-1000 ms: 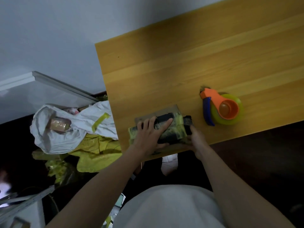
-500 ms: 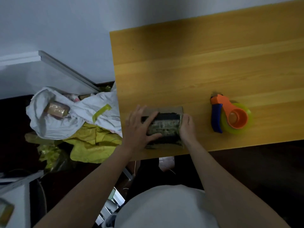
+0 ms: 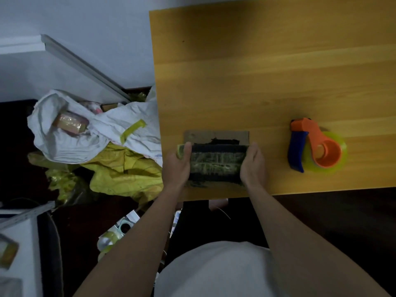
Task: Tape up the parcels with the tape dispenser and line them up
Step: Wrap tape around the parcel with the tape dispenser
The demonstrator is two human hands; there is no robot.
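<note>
A small dark parcel [image 3: 216, 162] wrapped in yellow-green tape lies near the front left corner of the wooden table [image 3: 267, 82]. A brown cardboard flap shows behind it. My left hand [image 3: 176, 166] holds the parcel's left end, with a loose end of yellow-green tape sticking up by the fingers. My right hand [image 3: 251, 163] presses flat against the parcel's right end. The tape dispenser [image 3: 315, 147], orange with a blue handle and a yellow-green tape roll, lies on the table to the right, apart from both hands.
Left of the table, on the floor, lies a heap of white cloth [image 3: 90, 129] and yellow plastic [image 3: 126, 174], with a taped pinkish packet [image 3: 69, 123] inside. More clutter lies below the table's front edge. The far half of the table is bare wood.
My left hand has moved from lying on top of the parcel to its left end. The parcel now sits squarer to the table's front edge. The dispenser has not moved.
</note>
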